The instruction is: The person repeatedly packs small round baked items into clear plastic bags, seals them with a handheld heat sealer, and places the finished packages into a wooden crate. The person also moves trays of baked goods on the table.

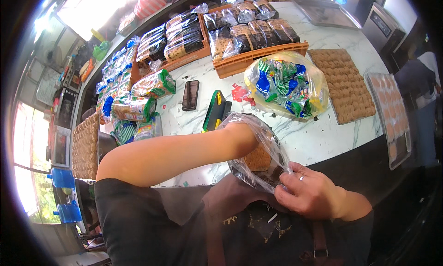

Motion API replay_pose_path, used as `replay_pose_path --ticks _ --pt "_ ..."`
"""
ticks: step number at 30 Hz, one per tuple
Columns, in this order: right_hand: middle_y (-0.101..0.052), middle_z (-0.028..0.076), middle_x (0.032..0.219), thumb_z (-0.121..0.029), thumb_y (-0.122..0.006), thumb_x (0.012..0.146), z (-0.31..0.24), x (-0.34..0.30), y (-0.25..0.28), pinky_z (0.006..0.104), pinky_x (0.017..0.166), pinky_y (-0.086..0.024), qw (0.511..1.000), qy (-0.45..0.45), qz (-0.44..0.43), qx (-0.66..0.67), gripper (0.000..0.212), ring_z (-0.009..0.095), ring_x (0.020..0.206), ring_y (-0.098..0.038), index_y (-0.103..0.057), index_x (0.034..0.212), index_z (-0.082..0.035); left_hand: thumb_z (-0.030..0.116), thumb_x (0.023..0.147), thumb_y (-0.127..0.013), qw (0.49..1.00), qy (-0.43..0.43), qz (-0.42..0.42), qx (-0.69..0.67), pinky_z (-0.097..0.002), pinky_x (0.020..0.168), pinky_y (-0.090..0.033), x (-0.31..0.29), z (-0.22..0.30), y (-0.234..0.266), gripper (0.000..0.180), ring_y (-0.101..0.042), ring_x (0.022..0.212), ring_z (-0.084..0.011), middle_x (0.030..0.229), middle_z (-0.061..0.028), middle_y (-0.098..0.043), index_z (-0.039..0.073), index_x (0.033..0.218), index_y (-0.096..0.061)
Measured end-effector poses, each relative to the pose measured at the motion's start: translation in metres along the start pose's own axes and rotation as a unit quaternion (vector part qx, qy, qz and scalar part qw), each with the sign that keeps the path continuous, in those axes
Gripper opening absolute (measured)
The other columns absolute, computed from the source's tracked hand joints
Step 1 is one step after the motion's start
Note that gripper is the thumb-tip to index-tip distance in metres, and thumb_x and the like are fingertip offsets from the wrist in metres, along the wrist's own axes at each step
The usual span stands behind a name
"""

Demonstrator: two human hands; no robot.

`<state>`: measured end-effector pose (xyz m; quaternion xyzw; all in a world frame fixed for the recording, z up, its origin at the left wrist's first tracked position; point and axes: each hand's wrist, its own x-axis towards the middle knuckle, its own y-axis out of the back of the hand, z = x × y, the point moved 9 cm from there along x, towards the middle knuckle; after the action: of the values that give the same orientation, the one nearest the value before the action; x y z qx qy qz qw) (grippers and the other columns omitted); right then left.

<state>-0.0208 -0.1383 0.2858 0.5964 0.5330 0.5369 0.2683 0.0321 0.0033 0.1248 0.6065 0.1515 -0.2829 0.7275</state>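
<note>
Left hand: reaches into the mouth of the clear plastic bag [272, 132]; the left hand [244, 137] shows only at its back and wrist, its fingers are hidden, and I cannot tell how far open they are or what they have hold of.
Right hand: the right hand [308, 192], with a ring on one finger, is closed, thumb and fingers pinching the gathered rim of the bag.
Bag: held at the near edge of the desk [300, 143], in front of the person's dark shirt [184, 229], its mouth spread around the left wrist.
Brown bread: a piece of brown bread [259, 161] shows inside the bag, below the left hand.
Beyond the bag: a dark green and yellow tool [217, 111] stands near it, with a dark phone [190, 95] lying farther left.
Scraps: red scraps [241, 93] lie between the tool and a yellowish bag [321, 93] full of green and blue wrappers [281, 83].
Crates: two orange crates [263, 60] at the far side carry dark bagged loaves [263, 33].
Left of desk: packs with green and blue ends [152, 83] are piled near the phone.
Trays: a tray of brown rolls [344, 86] lies right of the yellowish bag; a tray of pale rounds [390, 104] is farther right.
Far right: another person [422, 88] stands beyond that tray, partly in shadow.
</note>
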Motion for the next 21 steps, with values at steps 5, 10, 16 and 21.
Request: replay_pose_path --ticks 5,10,16,21 --pt "-0.056 0.010 0.083 -0.014 -0.063 0.073 0.002 0.006 0.000 0.0436 0.091 -0.052 1.000 -0.005 -0.013 -0.003 0.017 0.023 0.072 -0.063 -0.061 0.087 -0.006 0.015 0.090 -0.054 0.996 -0.034 0.036 0.079 -0.0397 0.088 -0.051 -0.004 0.011 0.014 0.028 -0.065 0.101 -0.0306 0.110 -0.0140 -0.066 0.010 0.116 -0.065" --pt "-0.057 0.009 0.083 -0.012 -0.062 0.071 0.022 0.005 0.019 0.0432 0.092 -0.052 0.997 -0.049 0.007 -0.050 0.018 0.022 0.073 -0.063 -0.062 0.089 -0.006 0.017 0.087 -0.060 0.999 -0.030 0.012 0.033 -0.0424 0.079 -0.052 -0.062 0.022 0.068 0.021 -0.066 0.094 -0.0319 0.104 -0.0152 -0.068 0.007 0.102 -0.070" --pt "-0.058 0.008 0.076 -0.008 -0.065 0.067 0.037 0.002 0.060 0.0435 0.088 -0.055 0.994 -0.071 0.065 -0.044 0.014 0.023 0.069 -0.062 -0.062 0.080 -0.004 0.017 0.075 -0.062 0.977 -0.071 0.087 0.180 -0.0413 0.068 -0.046 -0.154 0.038 0.137 0.016 -0.061 0.079 -0.0268 0.079 -0.0083 -0.058 0.007 0.086 -0.068" --pt "-0.063 0.010 0.077 -0.003 -0.070 0.066 0.038 0.007 0.083 0.0448 0.083 -0.056 0.985 -0.081 0.139 -0.056 0.014 0.024 0.066 -0.064 -0.063 0.078 -0.002 0.011 0.065 -0.063 0.942 -0.073 0.287 0.158 -0.0391 0.063 -0.043 -0.187 0.058 0.165 0.013 -0.055 0.072 -0.0240 0.070 -0.0044 -0.047 0.006 0.077 -0.063"
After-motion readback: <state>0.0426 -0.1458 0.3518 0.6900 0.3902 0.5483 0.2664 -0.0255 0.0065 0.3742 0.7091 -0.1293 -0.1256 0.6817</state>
